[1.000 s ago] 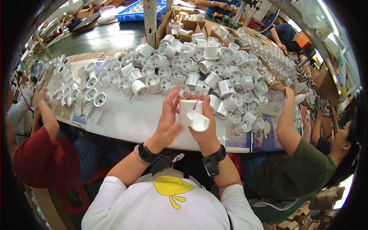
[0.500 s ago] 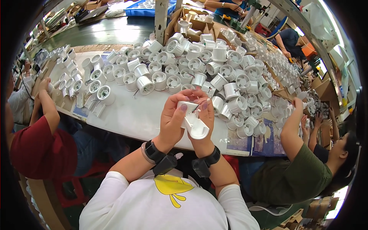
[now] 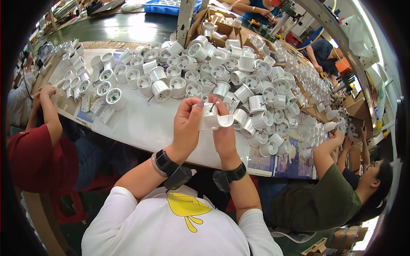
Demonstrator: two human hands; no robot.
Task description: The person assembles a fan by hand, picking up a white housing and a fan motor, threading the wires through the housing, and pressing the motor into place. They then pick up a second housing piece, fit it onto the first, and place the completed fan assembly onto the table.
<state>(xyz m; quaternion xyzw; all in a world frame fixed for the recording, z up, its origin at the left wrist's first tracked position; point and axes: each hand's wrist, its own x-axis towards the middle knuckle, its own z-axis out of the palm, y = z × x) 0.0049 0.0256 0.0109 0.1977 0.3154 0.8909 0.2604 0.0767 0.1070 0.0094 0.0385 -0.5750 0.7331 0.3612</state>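
Above the near edge of the table I hold a white plastic housing (image 3: 209, 121) with a rounded, scooped end. My left hand (image 3: 186, 124) is closed on its left side, thumb on top. Around its right side and far end are the fingers of my right hand (image 3: 224, 138), near thin dark wires (image 3: 212, 105) that rise from the housing. My right fingertips are partly hidden behind it. Just beyond my hands lies a large pile of white round fan units (image 3: 193, 89), some with wires sticking out.
Several white fan units with handles (image 3: 114, 99) stand at the left, near a co-worker in a red shirt (image 3: 45, 158). A co-worker in a green shirt (image 3: 318, 196) reaches in from the right. Behind the pile are a cardboard box (image 3: 228, 32) and a metal post (image 3: 184, 23).
The housing has been turned in my hands: its scooped end, which pointed toward me, now points to the right. My hands have shifted slightly.
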